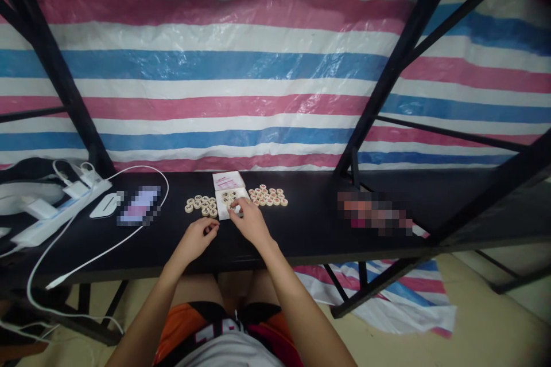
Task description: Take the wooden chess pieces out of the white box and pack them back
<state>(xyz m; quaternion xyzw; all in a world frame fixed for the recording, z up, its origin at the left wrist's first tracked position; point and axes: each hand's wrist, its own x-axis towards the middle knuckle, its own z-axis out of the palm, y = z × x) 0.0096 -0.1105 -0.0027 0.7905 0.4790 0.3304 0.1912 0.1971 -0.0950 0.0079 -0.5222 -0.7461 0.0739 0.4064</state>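
My right hand (250,221) reaches over a small open white box (224,215), with thumb and forefinger closed around a round Chinese chess piece (232,206) at the box's near end. Several more pieces with dark characters (229,195) lie inside. Left of the box is a loose cluster of pieces with black marks (205,204). Just below that cluster, my left hand (198,238) rests on the black table with curled fingers and nothing visible in them. Pieces with red marks (269,196) are grouped to the right of the box.
On the left lie a phone (140,205), a white oval device (105,205), a power strip (60,212) and a loose white cable (101,252). A blurred object (374,215) sits to the right. Black metal posts (379,86) frame the table (310,235); striped sheeting (224,69) hangs behind.
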